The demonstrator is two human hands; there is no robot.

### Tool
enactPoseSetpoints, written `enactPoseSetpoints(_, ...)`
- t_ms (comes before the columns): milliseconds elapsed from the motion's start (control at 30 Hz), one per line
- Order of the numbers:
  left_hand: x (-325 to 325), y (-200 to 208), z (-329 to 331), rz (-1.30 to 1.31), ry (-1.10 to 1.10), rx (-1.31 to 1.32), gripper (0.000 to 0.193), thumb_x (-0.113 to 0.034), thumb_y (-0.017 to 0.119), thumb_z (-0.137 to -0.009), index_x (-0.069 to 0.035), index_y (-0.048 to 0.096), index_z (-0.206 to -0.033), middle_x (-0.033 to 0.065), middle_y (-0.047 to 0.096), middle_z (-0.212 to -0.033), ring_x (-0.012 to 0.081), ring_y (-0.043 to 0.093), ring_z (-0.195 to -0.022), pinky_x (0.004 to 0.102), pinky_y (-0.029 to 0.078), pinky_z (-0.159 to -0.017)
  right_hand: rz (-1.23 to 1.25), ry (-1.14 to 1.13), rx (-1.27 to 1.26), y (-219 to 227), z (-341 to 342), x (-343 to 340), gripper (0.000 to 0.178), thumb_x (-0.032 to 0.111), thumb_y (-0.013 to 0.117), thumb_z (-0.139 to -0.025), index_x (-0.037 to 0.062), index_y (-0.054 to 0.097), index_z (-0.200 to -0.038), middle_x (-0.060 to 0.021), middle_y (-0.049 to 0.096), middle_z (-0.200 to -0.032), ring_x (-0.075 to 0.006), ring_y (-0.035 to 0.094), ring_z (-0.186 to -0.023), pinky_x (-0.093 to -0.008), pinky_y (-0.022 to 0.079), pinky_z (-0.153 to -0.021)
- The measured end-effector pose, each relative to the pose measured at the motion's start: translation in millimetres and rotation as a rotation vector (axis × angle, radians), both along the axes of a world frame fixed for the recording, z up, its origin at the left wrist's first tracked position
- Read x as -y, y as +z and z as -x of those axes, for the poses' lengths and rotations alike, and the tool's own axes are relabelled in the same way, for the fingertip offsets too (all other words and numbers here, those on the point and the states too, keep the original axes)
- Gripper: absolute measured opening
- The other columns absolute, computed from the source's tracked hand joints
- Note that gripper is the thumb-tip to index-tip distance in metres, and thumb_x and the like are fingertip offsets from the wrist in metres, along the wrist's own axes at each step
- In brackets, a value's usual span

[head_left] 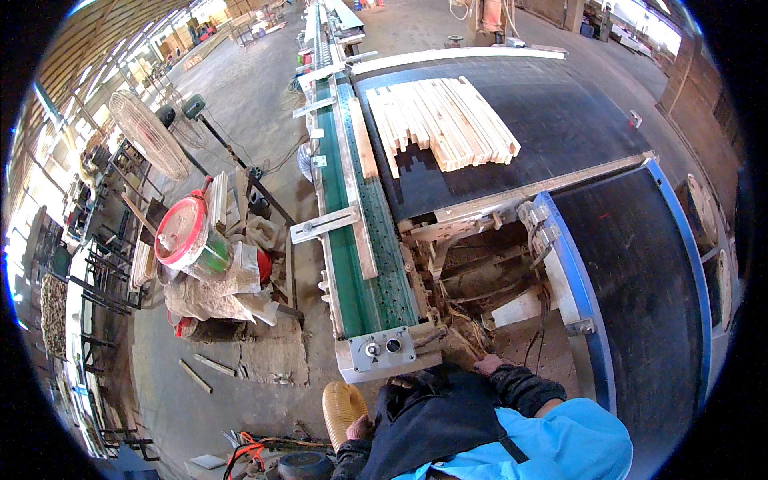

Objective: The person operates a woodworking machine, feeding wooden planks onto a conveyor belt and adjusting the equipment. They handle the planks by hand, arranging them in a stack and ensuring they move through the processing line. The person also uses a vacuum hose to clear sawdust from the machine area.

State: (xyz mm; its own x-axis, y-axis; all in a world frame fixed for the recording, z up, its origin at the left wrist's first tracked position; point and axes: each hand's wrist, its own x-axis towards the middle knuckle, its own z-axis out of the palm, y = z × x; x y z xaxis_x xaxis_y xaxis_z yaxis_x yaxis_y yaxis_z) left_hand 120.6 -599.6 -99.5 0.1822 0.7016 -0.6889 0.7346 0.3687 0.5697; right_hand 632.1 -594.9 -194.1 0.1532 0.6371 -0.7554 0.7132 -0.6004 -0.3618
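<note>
Low in the view, my left hand (362,428) is against the side of a yellow ribbed hose (342,404); its fingers are too small and partly hidden to read. My right hand (488,365) reaches to the dusty gap past the belt's near end, its fingers curled beside thin brown strips (466,334); what they hold, if anything, I cannot make out. Between my hands and a little ahead sits a control panel (382,350) with two round knobs, at the near end of a narrow green conveyor (348,300).
Light wooden strips (448,124) lie side by side on a wide black belt (560,120). A blue-edged black conveyor (632,264) runs along my right. On the left stand a red-rimmed bucket (182,230) and a fan (148,134). Loose wood pieces (214,366) lie on the floor.
</note>
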Motion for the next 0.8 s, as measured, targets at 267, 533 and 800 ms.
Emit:
enactPoseSetpoints(267,-1,-35,-6,-0.110,-0.321,-0.343,0.025,-0.037,0.063,-0.096,-0.014,0.056,-0.093,0.0115,0.068,-0.086,0.0342,0.069,-0.093,0.0456,0.053,-0.075,-0.015,-0.092,-0.024,-64,-17,21,0.037,0.036,0.062,-0.093,0.0081,0.075,-0.112,-0.0238,0.073,-0.089,-0.0387,0.072,-0.083,-0.0482,0.058,-0.075)
enactPoseSetpoints(533,15,-96,21,-0.309,-0.408,-0.175,0.026,-0.038,0.064,-0.096,-0.013,0.062,-0.095,0.0182,0.072,-0.088,0.0420,0.070,-0.091,0.0550,0.053,-0.078,-0.111,0.120,0.039,-33,-18,24,0.045,0.043,0.060,-0.091,0.0062,0.077,-0.110,-0.0303,0.072,-0.101,-0.0467,0.069,-0.097,-0.0514,0.056,-0.086)
enactPoseSetpoints(800,20,-60,-3,-0.228,-0.169,-0.292,0.018,-0.031,0.068,-0.093,-0.013,0.065,-0.095,0.0216,0.071,-0.088,0.0461,0.069,-0.094,0.0542,0.055,-0.080,-0.109,0.350,0.075,-52,-31,23,0.036,0.037,0.060,-0.098,0.0131,0.078,-0.119,-0.0292,0.072,-0.106,-0.0438,0.071,-0.100,-0.0481,0.058,-0.087)
